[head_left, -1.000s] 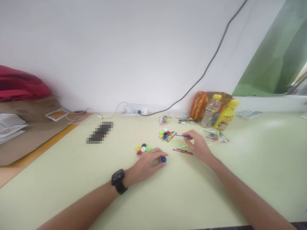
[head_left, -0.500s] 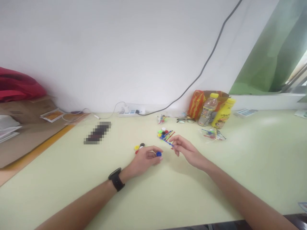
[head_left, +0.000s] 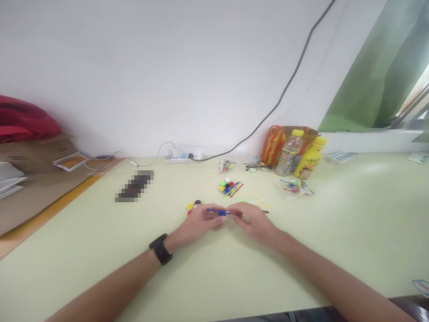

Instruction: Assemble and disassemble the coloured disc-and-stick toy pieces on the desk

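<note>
My left hand (head_left: 197,223) is closed, pinching a small blue round piece (head_left: 222,213) between thumb and fingers. My right hand (head_left: 256,222) grips a thin blue plastic stick (head_left: 212,209), which lies across the top of the round piece; whether the two are joined I cannot tell. Partly hidden behind my left hand are a yellow disc (head_left: 190,206), a black disc (head_left: 197,202) and bits of red and white ones. Beyond my right fingers lie a white stick (head_left: 257,201), faint yellow-green sticks and a dark arrow-like tip (head_left: 266,211).
Farther back sit several coloured discs (head_left: 221,188) beside coloured sticks (head_left: 237,190). Small plastic bags of parts (head_left: 296,187), glasses (head_left: 258,168), a bottle (head_left: 290,154) and a yellow bottle (head_left: 309,161) stand behind. A power strip (head_left: 182,157) lies by the wall, a cardboard box (head_left: 40,154) at left.
My right hand has moved left and down, bringing the blue stick from near the pile to the blue round piece. The left hand stays nearly in place. Sticks behind the right hand are now uncovered.
</note>
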The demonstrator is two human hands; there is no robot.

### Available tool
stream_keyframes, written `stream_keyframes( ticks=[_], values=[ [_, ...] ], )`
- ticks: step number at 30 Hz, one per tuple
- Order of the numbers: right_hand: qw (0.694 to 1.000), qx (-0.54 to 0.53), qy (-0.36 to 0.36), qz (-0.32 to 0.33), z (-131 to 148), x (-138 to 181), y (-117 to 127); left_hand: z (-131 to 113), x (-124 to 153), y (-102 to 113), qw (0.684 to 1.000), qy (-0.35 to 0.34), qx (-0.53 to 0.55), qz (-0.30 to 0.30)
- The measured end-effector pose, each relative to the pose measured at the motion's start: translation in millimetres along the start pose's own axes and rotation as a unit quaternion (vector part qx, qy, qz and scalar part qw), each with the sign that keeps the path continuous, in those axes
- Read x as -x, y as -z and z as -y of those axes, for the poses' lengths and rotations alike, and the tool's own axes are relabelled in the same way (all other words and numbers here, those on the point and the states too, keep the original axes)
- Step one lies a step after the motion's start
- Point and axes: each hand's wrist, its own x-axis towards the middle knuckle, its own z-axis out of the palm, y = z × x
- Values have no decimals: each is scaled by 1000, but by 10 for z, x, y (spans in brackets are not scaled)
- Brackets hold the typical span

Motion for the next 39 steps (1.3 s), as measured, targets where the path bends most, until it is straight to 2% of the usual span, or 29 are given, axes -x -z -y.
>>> stream_keyframes(
  ticks=[11, 17, 21, 26, 29, 35, 39],
  values=[
    [981, 96, 151, -74, -61, -12, -74, -107, 17, -6, 1000, -16, -12, 11],
    [979, 83, 170, -72, -65, -8, -44, -118, 21, -9, 999, -23, -18, 23],
    [987, 53, 143, -47, -19, -14, -17, -109, 35, -51, 998, -47, -42, -4],
    [999, -22, 27, -12, 60, -41, 46, -117, 73, -90, 989, -110, -93, -29],
    [999, -40, -18, 12, 81, -47, 74, -131, 92, -88, 984, -127, -117, -40],
    [997, -53, -46, 21, 107, -54, 114, -131, 91, -103, 978, -141, -138, -65],
    [997, -59, -47, 14, 107, -58, 139, -140, 95, -107, 987, -139, -73, -42]
  ],
)
